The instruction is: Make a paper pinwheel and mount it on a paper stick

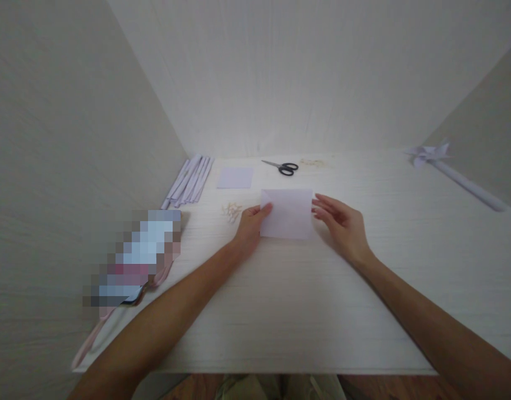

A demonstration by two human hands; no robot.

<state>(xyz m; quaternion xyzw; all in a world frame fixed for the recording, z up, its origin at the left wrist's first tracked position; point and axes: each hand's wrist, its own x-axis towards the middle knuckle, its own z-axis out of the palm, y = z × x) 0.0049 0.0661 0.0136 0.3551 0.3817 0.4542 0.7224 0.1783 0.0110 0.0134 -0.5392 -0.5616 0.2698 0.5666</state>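
A pale square sheet of paper (287,215) is held just over the middle of the table. My left hand (252,225) grips its left edge, thumb on top and the other fingers hidden underneath. Beside the right edge is my right hand (338,222), fingers apart and slightly curled, with nothing visible in it; whether a fingertip touches the paper I cannot tell. Behind the sheet lie black-handled scissors (285,167), blades pointing left. Another pale square of paper (234,178) lies flat at the back left.
Rolled paper sticks (191,180) lie bundled at the back left. Small light-coloured bits (232,210) sit left of the sheet, with more bits (312,163) near the scissors. A paper pinwheel (430,153) rests at the right wall. A blurred-out device (142,253) stands at left.
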